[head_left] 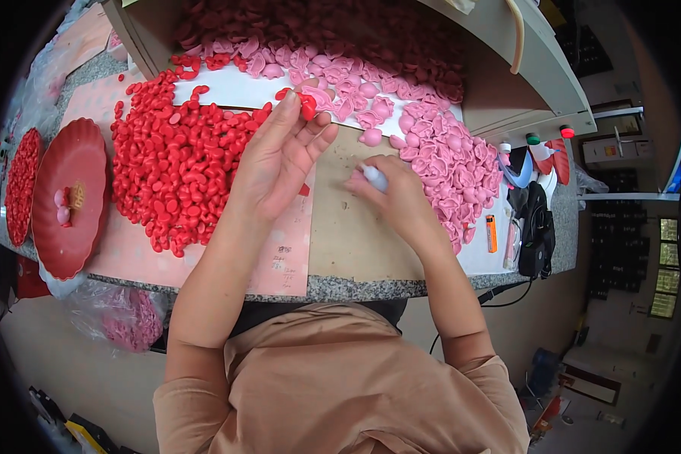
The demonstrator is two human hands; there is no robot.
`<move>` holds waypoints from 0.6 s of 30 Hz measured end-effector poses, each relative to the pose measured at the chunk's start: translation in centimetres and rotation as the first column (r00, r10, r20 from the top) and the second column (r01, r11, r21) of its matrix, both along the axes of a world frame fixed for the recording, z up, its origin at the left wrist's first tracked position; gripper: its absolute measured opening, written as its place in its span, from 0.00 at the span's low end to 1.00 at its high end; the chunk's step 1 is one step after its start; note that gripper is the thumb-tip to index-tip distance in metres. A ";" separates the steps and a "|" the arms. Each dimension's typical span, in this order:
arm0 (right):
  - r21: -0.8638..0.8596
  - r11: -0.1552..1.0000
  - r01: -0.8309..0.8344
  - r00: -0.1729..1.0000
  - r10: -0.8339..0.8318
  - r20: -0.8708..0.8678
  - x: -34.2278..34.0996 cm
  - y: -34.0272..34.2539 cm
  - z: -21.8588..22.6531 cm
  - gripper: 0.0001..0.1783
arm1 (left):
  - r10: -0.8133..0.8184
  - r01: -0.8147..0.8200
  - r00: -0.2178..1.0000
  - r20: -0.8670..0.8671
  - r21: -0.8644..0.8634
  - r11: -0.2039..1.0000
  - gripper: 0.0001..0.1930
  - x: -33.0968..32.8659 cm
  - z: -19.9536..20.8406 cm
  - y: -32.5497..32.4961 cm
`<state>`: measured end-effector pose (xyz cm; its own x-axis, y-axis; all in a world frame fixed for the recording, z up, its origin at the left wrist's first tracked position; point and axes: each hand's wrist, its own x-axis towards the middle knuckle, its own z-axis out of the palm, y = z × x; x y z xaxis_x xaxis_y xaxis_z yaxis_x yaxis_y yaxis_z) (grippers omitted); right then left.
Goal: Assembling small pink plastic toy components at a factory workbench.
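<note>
My left hand [284, 155] is raised above the work surface, palm turned up. Its thumb and fingertips pinch a small glossy red plastic piece [308, 107]. A pink shell-like piece shows right against it; I cannot tell whether that is held too. Lower and to the right, my right hand [401, 189] is wrapped around a small whitish bottle [374, 178], its narrow tip pointing up and left over a brown board [356, 242]. A big heap of red curved pieces [181, 159] spreads left of my left hand. Pink shell-like pieces [450, 163] are piled right of my right hand.
At the left, a red scalloped plate [72, 242] holds a small pink-and-red assembled piece [62, 208]. A shelf frame [537, 83] arches over more pieces at the back. An orange lighter [492, 233] and a black cabled device [536, 234] lie right. The granite edge [356, 289] runs before me.
</note>
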<state>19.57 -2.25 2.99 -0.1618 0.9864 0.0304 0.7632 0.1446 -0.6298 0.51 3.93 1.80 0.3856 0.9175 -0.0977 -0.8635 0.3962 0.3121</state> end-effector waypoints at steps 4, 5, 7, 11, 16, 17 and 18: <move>-0.313 0.920 0.237 0.936 -0.302 -0.179 0.5 0.3 2.5 0.12 | 0.005 -0.005 1.000 0.000 -0.015 1.000 0.08 0.1 0.0 0.3; -0.310 0.922 0.233 0.938 -0.297 -0.177 1.0 0.6 2.2 0.12 | 0.013 -0.013 1.000 -0.001 -0.010 1.000 0.08 0.0 0.0 0.4; 0.084 0.983 -0.162 0.985 0.167 -0.045 1.9 1.0 1.4 0.13 | 0.020 -0.020 1.000 -0.001 -0.003 1.000 0.08 0.1 0.2 0.4; -0.036 0.990 -0.139 0.990 0.137 -0.044 0.4 0.4 0.7 0.14 | 0.021 -0.021 0.999 -0.025 0.024 0.999 0.08 0.1 0.7 0.4; 0.066 0.992 -0.107 0.992 0.111 -0.058 -0.5 -0.1 0.1 0.14 | 0.005 -0.002 0.998 -0.055 0.052 0.999 0.10 0.2 0.4 -0.2; 0.048 0.995 -0.087 0.993 0.090 -0.075 -0.4 0.0 -0.2 0.14 | -0.011 0.013 0.998 -0.055 0.045 0.999 0.10 0.3 0.3 -0.3; 0.043 0.996 -0.076 0.993 0.080 -0.088 -0.3 0.1 -0.4 0.14 | -0.029 0.031 0.998 -0.056 0.034 0.999 0.11 0.4 0.2 -0.4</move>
<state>19.28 -2.17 2.57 -0.2332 0.9685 0.0872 0.6890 0.2279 -0.6880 0.91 3.52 2.01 0.4076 0.9089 -0.0880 -0.8325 0.4095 0.3732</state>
